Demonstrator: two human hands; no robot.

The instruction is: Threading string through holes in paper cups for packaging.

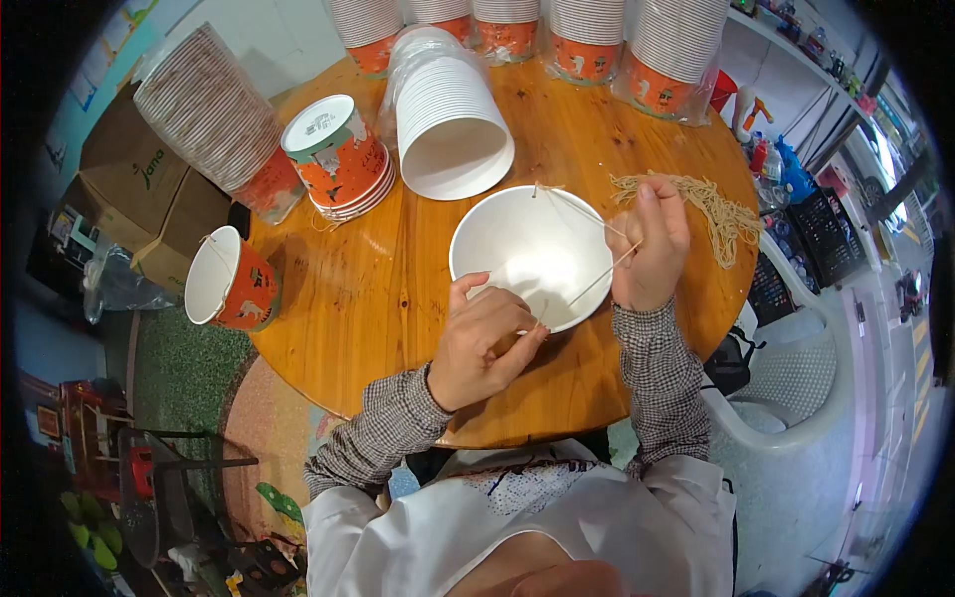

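In front of me an open paper bucket point(522, 239) shows its white inside. A thin beige string point(589, 287) is knotted at a hole in the far rim and runs across the mouth. My right hand point(652, 244), raised over the right rim, pinches this string and holds it taut. At the near rim my left hand point(487, 343) has thumb and forefinger closed around a short end of the string; the near hole is mostly hidden by the fingers.
A heap of cut strings point(726, 214) lies to the right. Beyond the bucket rests a sideways stack of white buckets point(453, 129). Upside-down orange buckets point(343, 169) and a strung bucket point(234, 284) stand left. Wrapped stacks point(676, 50) line the table's far edge.
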